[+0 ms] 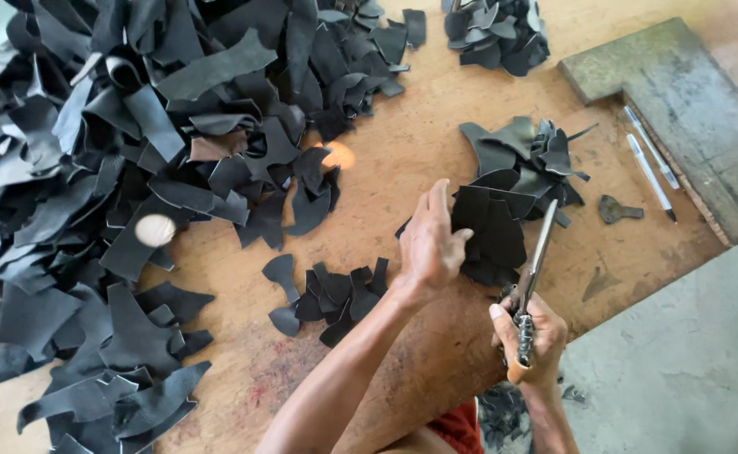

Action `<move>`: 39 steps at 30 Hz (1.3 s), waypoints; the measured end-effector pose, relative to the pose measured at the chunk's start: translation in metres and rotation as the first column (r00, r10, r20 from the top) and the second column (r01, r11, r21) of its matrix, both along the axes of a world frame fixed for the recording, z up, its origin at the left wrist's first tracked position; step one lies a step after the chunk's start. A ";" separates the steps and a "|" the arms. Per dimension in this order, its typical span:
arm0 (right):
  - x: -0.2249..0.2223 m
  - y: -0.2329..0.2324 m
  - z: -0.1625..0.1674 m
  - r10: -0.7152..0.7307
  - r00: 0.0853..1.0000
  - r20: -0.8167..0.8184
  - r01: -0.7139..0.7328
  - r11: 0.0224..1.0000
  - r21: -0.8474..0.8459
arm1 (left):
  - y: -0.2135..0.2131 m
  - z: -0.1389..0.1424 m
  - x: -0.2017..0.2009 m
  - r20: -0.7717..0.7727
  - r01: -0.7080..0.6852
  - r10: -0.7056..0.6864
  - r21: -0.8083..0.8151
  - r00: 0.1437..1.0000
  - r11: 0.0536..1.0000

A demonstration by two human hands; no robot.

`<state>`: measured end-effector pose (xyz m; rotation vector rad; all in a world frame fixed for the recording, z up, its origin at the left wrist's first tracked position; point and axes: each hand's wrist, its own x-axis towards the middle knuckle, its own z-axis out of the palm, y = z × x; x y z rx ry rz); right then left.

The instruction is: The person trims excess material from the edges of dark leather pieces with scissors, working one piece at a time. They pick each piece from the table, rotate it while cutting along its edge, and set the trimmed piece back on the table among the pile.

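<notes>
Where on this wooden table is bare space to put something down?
Bare wood lies between the big black pile and the small stack. More lies in front of the small cut pieces, near the left hand. The left side is crowded. The right hand holds scissors.

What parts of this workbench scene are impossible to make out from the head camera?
- Left hand: its fingertips are hidden behind the stack of black leather pieces it presses.
- Right hand: it covers the grip of the long metal shears, so the handle shape is unclear.
- Big heap of black leather offcuts: cut off by the left and top edges.
- Small dark scraps near the bottom edge: too blurred to identify.
</notes>
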<state>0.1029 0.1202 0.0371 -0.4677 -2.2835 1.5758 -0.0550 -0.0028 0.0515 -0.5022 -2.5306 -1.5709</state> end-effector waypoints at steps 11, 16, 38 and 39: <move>0.038 0.007 0.021 0.129 0.990 0.055 -0.113 0.966 -0.231 | 0.007 -0.004 0.008 0.021 -0.016 0.017 -0.041 1.000 0.999; 0.050 0.019 0.039 0.208 0.966 0.154 -0.201 0.978 -0.064 | 0.008 -0.015 0.009 -0.142 0.052 -0.034 0.123 0.989 0.991; 0.059 -0.029 0.051 0.159 0.977 0.141 -0.137 0.979 -0.152 | -0.085 0.027 0.058 0.060 -0.265 -0.866 0.961 0.496 -0.085; 0.058 -0.033 0.051 0.148 0.982 0.120 -0.131 0.981 -0.140 | -0.083 0.024 0.065 0.113 -0.205 -0.853 0.979 0.509 0.008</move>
